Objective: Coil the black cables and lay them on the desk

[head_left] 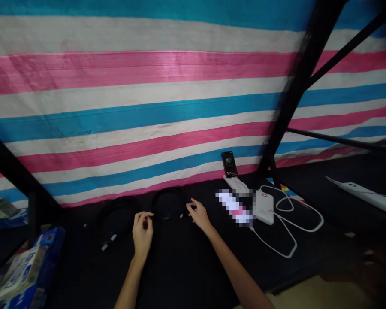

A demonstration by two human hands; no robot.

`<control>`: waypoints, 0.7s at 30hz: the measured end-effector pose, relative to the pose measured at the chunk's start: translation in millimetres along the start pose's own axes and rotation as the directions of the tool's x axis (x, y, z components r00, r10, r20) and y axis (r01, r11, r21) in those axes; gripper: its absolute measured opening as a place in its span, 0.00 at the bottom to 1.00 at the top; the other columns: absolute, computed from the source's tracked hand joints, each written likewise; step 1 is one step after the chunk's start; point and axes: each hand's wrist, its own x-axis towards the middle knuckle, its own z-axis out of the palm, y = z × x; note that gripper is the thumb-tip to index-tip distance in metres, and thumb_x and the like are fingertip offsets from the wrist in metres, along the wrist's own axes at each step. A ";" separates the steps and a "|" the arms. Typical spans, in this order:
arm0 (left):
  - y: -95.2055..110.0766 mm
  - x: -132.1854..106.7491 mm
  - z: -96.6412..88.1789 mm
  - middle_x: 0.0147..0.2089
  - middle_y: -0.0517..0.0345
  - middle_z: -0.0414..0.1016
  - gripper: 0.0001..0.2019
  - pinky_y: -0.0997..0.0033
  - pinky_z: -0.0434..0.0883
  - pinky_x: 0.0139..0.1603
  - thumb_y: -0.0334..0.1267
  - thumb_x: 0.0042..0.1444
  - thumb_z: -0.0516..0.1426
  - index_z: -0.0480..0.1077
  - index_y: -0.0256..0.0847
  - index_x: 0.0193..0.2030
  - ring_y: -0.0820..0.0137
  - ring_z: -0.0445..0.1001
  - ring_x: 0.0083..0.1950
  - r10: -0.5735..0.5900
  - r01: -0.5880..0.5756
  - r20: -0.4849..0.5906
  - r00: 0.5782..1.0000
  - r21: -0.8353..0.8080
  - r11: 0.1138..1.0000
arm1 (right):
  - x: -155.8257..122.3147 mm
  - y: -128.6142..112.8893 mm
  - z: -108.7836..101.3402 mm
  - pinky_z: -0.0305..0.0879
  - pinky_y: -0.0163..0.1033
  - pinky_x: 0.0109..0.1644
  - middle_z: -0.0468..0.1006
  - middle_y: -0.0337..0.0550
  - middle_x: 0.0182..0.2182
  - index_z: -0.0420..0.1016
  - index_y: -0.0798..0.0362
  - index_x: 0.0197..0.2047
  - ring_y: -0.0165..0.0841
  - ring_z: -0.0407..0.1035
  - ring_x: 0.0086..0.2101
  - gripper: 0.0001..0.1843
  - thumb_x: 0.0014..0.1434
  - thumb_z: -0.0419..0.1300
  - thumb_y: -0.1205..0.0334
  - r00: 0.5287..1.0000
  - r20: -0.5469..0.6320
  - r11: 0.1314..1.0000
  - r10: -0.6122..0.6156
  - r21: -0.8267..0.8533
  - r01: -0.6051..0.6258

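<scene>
A loop of thin black cable (167,218) lies on the black tabletop between my two hands, with a small light connector (181,216) near its lower right. My left hand (143,229) is left of this loop. Its fingers are loosely curved and apart, and nothing shows in them. At the loop's right edge is my right hand (199,215), fingers bent but spread; whether the fingertips touch the cable is hard to tell. Further left rests a second, larger coil of black cable (99,219), with two pale connectors (109,243) at its lower edge.
Right of my hands lie a lit, blurred-out screen (233,208), a white power bank (264,207) and white cable (291,253). A phone (229,164) leans on a white stand behind. Blue-and-white packs (28,270) sit at left. Black frame posts (286,103) and a striped sheet (148,98) bound the table.
</scene>
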 end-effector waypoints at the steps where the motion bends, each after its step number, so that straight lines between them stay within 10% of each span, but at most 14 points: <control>1: 0.0 -1.4 -0.7 0.36 0.56 0.65 0.08 0.71 0.66 0.30 0.36 0.54 0.51 0.71 0.41 0.33 0.73 0.66 0.29 0.005 -0.005 0.006 1.000 0.010 1.000 | -0.4 0.7 0.1 0.58 0.26 0.11 0.72 0.50 0.45 0.68 0.55 0.53 0.24 0.68 0.20 0.25 0.53 0.59 0.56 1.000 -0.009 1.000 -0.014 -0.015 0.014; 21: -0.6 3.6 -14.7 0.33 0.57 0.66 0.10 0.74 0.63 0.26 0.38 0.55 0.49 0.70 0.40 0.31 0.74 0.65 0.27 0.050 -0.040 -0.084 0.995 0.109 0.993 | 1.2 5.1 -1.4 0.59 0.27 0.15 0.73 0.41 0.37 0.69 0.51 0.45 0.25 0.68 0.22 0.15 0.58 0.51 0.55 0.993 0.054 0.983 -0.109 -0.143 0.116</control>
